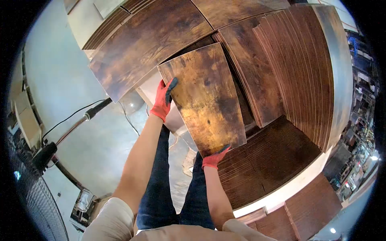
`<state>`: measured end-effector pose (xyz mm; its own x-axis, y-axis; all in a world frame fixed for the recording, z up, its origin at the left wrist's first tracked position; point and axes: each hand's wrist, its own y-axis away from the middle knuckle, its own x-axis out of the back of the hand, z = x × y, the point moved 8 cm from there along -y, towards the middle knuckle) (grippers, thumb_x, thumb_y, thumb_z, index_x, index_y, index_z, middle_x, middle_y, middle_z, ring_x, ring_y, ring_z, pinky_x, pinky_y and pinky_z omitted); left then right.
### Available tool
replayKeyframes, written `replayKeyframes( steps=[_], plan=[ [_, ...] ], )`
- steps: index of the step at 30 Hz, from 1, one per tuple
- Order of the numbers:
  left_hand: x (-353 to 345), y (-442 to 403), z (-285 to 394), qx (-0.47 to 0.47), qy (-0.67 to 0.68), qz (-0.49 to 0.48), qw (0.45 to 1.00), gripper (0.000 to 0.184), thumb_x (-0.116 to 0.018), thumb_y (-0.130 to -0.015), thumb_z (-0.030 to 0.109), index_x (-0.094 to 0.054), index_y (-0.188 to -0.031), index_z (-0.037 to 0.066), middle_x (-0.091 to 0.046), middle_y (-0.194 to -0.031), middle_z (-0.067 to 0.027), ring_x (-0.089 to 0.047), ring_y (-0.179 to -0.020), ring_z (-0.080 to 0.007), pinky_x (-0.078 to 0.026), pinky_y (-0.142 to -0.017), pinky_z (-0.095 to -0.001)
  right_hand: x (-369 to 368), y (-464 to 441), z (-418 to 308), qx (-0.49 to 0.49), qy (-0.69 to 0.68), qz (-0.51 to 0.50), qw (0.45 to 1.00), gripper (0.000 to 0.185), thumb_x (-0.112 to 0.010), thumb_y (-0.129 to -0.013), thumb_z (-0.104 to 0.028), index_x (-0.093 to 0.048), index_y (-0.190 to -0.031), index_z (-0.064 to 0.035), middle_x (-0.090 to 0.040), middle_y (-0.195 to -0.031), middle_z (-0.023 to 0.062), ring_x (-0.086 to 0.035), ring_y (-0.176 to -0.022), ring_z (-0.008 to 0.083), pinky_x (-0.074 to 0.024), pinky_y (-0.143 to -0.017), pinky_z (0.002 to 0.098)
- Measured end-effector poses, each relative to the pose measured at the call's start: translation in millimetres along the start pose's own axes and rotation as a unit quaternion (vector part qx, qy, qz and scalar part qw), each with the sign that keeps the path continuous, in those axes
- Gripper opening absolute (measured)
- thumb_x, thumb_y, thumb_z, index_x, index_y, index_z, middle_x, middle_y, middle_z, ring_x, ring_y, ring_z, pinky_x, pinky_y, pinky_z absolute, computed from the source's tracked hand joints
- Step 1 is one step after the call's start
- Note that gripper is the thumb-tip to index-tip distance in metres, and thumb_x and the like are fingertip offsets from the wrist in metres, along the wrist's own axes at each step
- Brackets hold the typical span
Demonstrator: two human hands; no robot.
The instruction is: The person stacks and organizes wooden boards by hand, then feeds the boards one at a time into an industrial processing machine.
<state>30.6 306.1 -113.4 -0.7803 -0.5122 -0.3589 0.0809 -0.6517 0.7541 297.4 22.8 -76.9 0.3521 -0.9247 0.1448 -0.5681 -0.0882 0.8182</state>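
Head view: left fingers point(172, 86) and right fingers point(226, 150) curl closed around the wooden board point(207, 96)

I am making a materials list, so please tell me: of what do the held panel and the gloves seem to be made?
Held panel: probably wood-based board with a smooth, slightly glossy face; mottled brown and gold grain shows, perhaps only a printed laminate.
Gloves: likely red fabric with dark, rubber-like coating, judging by the colour change at the fingers.

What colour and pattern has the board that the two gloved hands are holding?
Mottled golden-brown with dark patches, on the board; head view.
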Motion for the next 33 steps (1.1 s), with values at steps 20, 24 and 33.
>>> replayKeyframes(
  steps=[20, 24, 33],
  plan=[
    [68, 52, 5, -0.046, -0.44, 0.036, 0.896, 0.087, -0.081, -0.072, 0.027, -0.031, -0.138, 0.004, -0.04, -0.137, -0.0194, -0.038, -0.129, -0.0284, -0.034, -0.106, -0.0393, 37, -111, -116, 0.002, 0.114, -0.228, 0.967, 0.077, -0.038, -0.092, -0.057, -0.006, -0.15, -0.0179, -0.008, -0.155, 0.0056, -0.01, -0.142, 0.0249, -0.0112, -0.115, 0.0492],
    [45, 11, 29, 0.04, -0.57, -0.167, 0.804, 0.08, -0.076, -0.076, 0.032, -0.034, -0.138, 0.003, -0.043, -0.136, -0.0136, -0.043, -0.124, -0.0253, -0.034, -0.105, -0.0343, 20, -104, -128, 0.031, 0.087, -0.156, 0.983, 0.078, -0.047, -0.092, -0.049, -0.006, -0.149, -0.0151, -0.009, -0.155, 0.0069, -0.011, -0.142, 0.0256, -0.0128, -0.116, 0.0442],
    [25, 40, 0, 0.153, -0.351, -0.151, 0.911, 0.068, -0.064, -0.086, 0.028, -0.032, -0.142, 0.005, -0.045, -0.136, -0.0058, -0.043, -0.124, -0.0162, -0.036, -0.103, -0.03, 88, -109, -91, 0.009, 0.061, -0.167, 0.984, 0.076, -0.055, -0.09, -0.044, -0.017, -0.148, -0.0143, -0.02, -0.152, 0.0074, -0.026, -0.136, 0.0257, -0.0265, -0.111, 0.0419]
  ],
)
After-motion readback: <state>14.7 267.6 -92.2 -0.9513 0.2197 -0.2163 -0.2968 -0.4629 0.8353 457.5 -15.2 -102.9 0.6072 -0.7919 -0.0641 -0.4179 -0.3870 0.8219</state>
